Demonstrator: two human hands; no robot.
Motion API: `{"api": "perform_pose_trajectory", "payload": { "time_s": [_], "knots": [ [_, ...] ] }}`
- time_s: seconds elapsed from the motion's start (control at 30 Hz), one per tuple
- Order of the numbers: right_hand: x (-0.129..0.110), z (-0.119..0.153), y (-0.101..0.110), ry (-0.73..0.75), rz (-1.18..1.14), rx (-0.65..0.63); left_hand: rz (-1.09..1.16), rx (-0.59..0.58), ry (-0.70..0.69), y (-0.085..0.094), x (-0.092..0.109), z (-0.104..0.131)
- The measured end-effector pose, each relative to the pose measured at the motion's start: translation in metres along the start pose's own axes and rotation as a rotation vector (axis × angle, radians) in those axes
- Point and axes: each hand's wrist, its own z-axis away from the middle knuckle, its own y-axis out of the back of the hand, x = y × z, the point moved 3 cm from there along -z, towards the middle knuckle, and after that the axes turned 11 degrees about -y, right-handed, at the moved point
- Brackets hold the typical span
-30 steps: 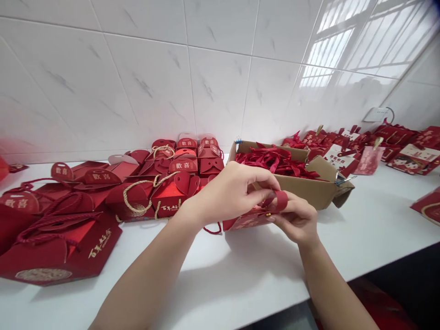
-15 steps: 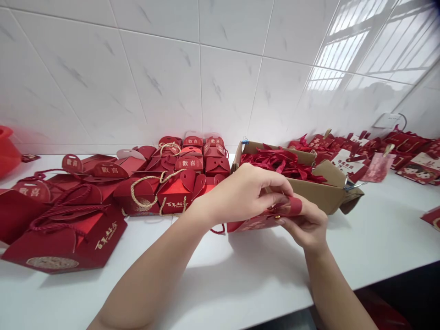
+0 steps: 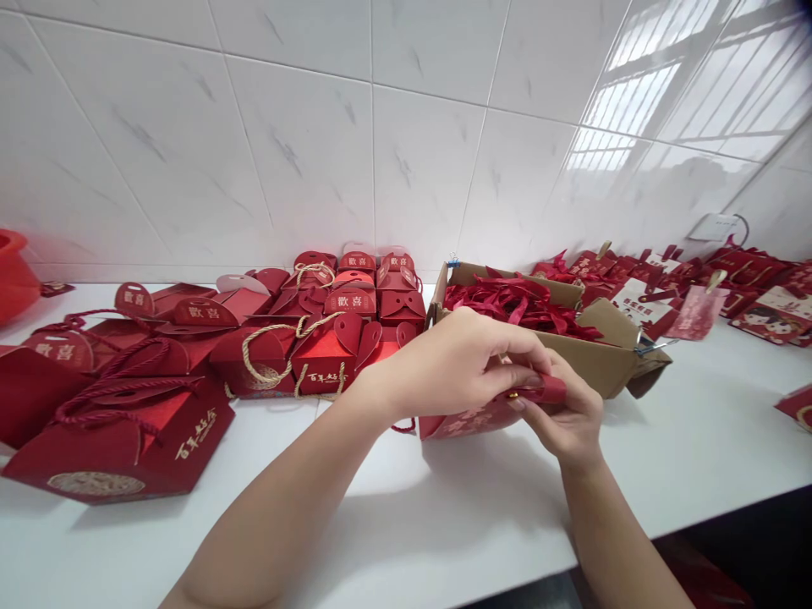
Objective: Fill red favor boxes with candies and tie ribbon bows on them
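Observation:
Just in front of an open cardboard carton, a red gift box (image 3: pixel 468 420) with a pale floral print rests on the white table, mostly covered by my hands. My left hand (image 3: pixel 469 355) comes over it from the left, its thumb and fingers pinching a red strap (image 3: pixel 551 389) at the top. From the right, my right hand (image 3: pixel 567 419) grips the same strap, thumb beside a small gold stud (image 3: pixel 512 395). Both hands are closed. How the strap joins the box is hidden behind my fingers.
The cardboard carton (image 3: pixel 602 359) holds a heap of red ribbons (image 3: pixel 501 294). Several folded red gift boxes (image 3: pixel 209 440) with rope handles stand at left and centre. Red printed bags (image 3: pixel 634 304) lie at right. A white tiled wall (image 3: pixel 304 127) closes the back.
The strap's end has tipped from standing up to lying flatter between my fingers. My hands have shifted only slightly and keep their hold.

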Motion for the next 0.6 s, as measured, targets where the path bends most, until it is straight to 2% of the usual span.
{"api": "perform_pose_trajectory", "payload": {
  "time_s": [0.13,0.2,0.3,0.4,0.5,0.6],
  "knots": [
    [-0.0011,-0.0008,-0.0015,-0.070,-0.112,0.060,0.011,-0.023,0.008,-0.0003,-0.0011,-0.0001],
    [-0.0005,-0.0012,-0.0005,-0.112,-0.088,0.100,0.030,-0.024,0.011,0.0002,-0.0015,0.0000],
    [0.0005,-0.0025,0.0001,-0.134,0.004,0.054,0.038,-0.020,0.013,0.0010,-0.0018,-0.0002],
    [0.0020,-0.0034,0.0002,-0.128,0.042,-0.004,0.016,-0.024,0.004,0.0004,-0.0025,-0.0011],
    [0.0035,-0.0038,0.0017,-0.110,0.042,0.047,-0.003,-0.018,-0.016,-0.0014,-0.0034,-0.0027],
    [0.0018,-0.0048,0.0032,-0.028,-0.001,0.111,-0.005,-0.014,-0.033,-0.0023,-0.0032,-0.0039]
  ]
}}
